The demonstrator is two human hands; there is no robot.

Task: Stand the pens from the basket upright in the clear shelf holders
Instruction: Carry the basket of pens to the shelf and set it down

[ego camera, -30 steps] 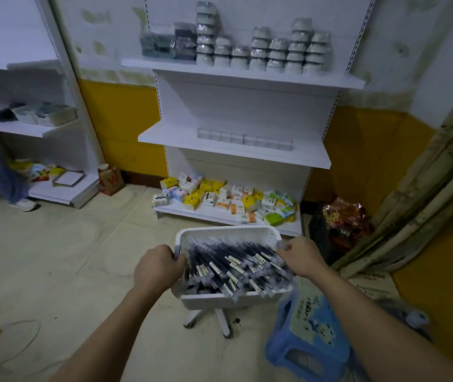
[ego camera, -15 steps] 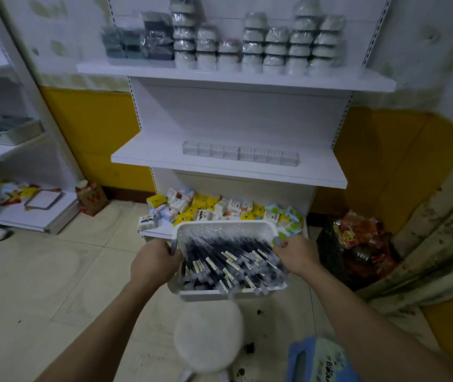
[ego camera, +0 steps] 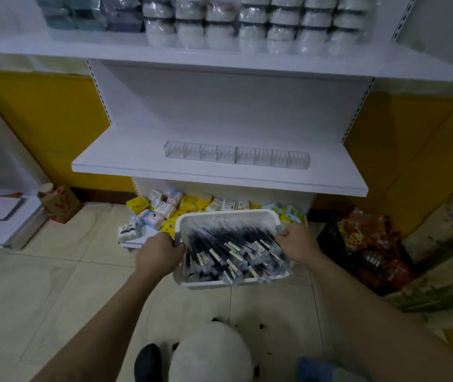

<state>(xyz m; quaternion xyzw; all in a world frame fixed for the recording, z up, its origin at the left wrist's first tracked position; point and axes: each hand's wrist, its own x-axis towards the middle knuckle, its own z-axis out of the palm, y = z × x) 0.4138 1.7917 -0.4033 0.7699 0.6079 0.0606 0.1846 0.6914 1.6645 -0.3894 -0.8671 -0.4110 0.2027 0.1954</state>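
Mid shelf (ego camera: pixel 126 164): row of clear holders (ego camera: pixel 236 155) sits centre, toward its back edge. They look empty, up & ahead of my basket (ego camera: pixel 228 216), held below the shelf's front edge. Pens (ego camera: pixel 233 249) lie flat inside, long axis approx front-to-back. L hand (ego camera: pixel 159 255) & R hand (ego camera: pixel 299 244) each grip 1 side rim; neither is nearer.

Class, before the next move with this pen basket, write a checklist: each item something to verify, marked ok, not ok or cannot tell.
1. Both sides of the basket held: the left hand grips its left rim, the right hand its right rim. Ok.
2. All pens lie inside the basket. Ok.
3. The clear holders stand empty on the middle shelf. Ok.
4. A hand free for picking pens: both hold the basket. Not ok.
5. Bare shelf room beside the holders for the basket. Ok.
6. Every pen capped. Cannot tell.
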